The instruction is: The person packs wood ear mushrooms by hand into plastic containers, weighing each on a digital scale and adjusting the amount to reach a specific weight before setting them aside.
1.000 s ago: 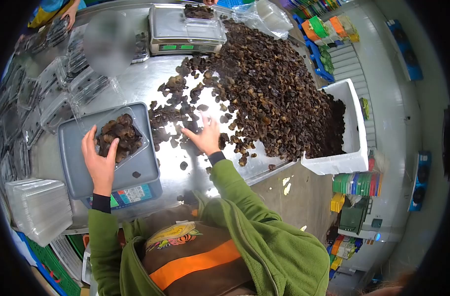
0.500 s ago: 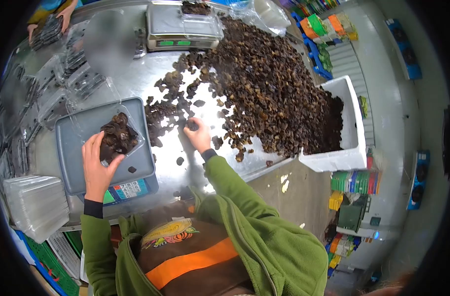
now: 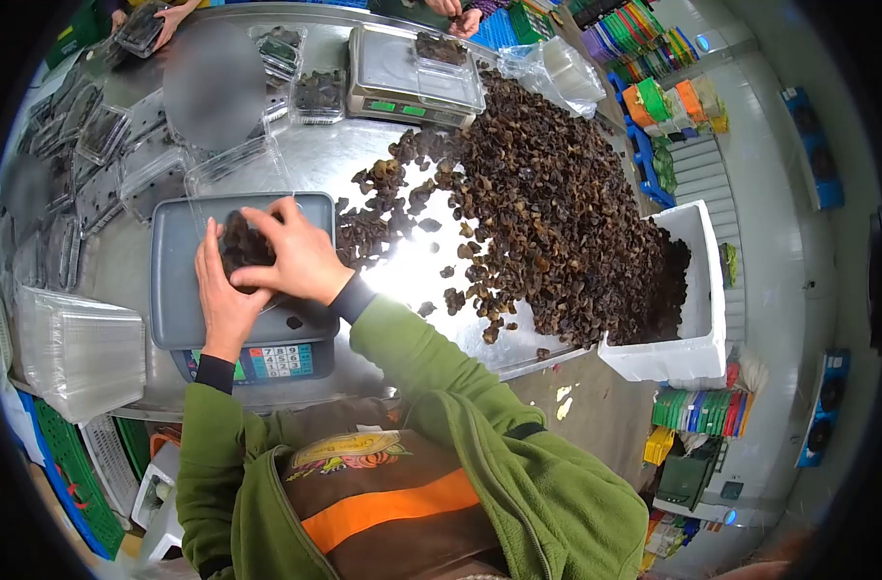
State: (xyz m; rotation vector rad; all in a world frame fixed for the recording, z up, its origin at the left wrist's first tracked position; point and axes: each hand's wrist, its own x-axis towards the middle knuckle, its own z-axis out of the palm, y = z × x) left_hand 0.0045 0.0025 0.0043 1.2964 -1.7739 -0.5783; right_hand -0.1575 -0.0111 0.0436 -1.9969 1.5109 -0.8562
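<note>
Dark brown mushroom-like pieces (image 3: pixel 243 244) fill a clear plastic box with its lid (image 3: pixel 230 172) raised, on the grey pan of a scale (image 3: pixel 175 290). My left hand (image 3: pixel 226 298) is curved around the near left side of the box. From the right, my right hand (image 3: pixel 301 253) reaches over the pieces, its thumb and fingers closing on them; what lies between its fingertips is partly hidden. One loose piece (image 3: pixel 294 322) lies on the pan below my right hand. A large heap of the same pieces (image 3: pixel 547 203) spreads over the metal table to the right.
A white foam box (image 3: pixel 668 360) adjoins the heap. Behind is a second scale (image 3: pixel 412 72) with a filled box. Stacked clear boxes (image 3: pixel 78 353) stand at the left; packed boxes (image 3: pixel 102 133) lie farther back. Co-workers' hands (image 3: pixel 170 21) show at the top edge.
My right hand has moved left from the table to the box on the scale. The view has shifted, and more co-worker hands show at the top.
</note>
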